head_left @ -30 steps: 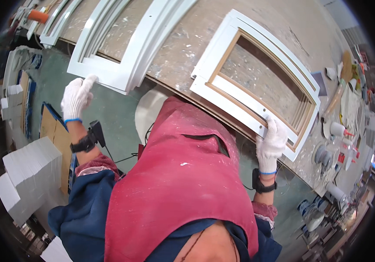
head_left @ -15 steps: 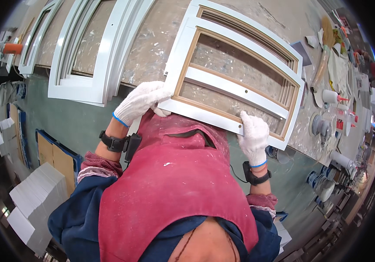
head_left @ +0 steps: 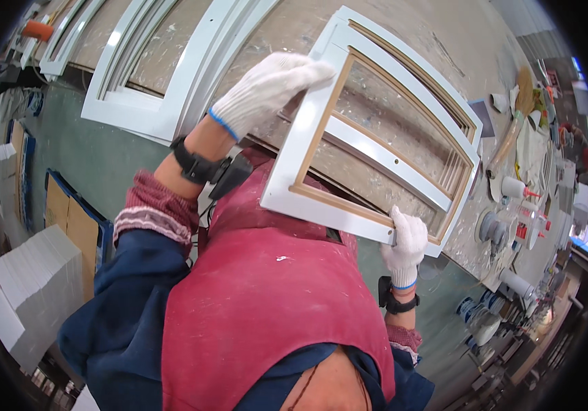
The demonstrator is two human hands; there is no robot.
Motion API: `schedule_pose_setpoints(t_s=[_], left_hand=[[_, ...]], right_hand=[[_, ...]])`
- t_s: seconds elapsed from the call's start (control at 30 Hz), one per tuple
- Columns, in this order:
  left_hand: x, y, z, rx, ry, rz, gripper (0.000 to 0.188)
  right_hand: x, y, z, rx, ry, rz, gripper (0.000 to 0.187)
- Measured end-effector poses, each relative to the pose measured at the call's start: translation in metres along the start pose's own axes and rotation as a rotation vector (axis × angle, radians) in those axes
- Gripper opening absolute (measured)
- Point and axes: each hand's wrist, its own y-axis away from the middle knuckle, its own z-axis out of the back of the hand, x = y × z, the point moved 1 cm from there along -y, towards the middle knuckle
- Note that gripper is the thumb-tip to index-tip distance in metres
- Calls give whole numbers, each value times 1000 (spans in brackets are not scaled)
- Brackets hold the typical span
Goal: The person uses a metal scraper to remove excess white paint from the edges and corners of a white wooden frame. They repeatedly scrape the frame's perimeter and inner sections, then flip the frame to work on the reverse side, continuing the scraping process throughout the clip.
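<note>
A white rectangular frame (head_left: pixel 305 133) with bare brown inner edges is tilted over the workbench, its near left corner lifted close to my apron. My left hand (head_left: pixel 270 89), in a white knit glove, grips its left side toward the far corner; the thumb is hidden. At the near edge, toward the right end, my gloved right hand (head_left: pixel 405 245) is closed on the same frame, thumb on top and fingers mostly underneath. Below and beyond it lie other white frames (head_left: pixel 468 125), partly seen through the opening.
More white frames (head_left: pixel 126 118) are stacked at the left and overhang the bench edge. To the right, the paint-flecked bench (head_left: pixel 455 65) holds a brush (head_left: pixel 506 151), a white bottle with a red tip (head_left: pixel 516 188) and tape rolls (head_left: pixel 491 227). White panels (head_left: pixel 41 281) stand at lower left.
My left hand has slid from the near left corner up along the frame's left side. The frame's near edge has risen and come toward me, with my right hand still holding it.
</note>
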Motion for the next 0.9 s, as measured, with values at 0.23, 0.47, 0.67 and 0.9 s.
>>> schedule_pose_setpoints(t_s=[0.23,0.47,0.67,0.9], left_hand=[[-16,-45,13,-117,-270,-350,31],[-9,-72,-4,-248,-57,-185,44],[-26,-29,-10,-320,-125,-180,48],[-30,27,-20,-250,-155,-152,41]], right_hand=[[-2,10,8,-46,-56,42,49],[-4,12,3,-62,-86,34,47],[3,9,-6,-78,-31,-23,40],[-2,6,-10,-111,-33,-84,37]])
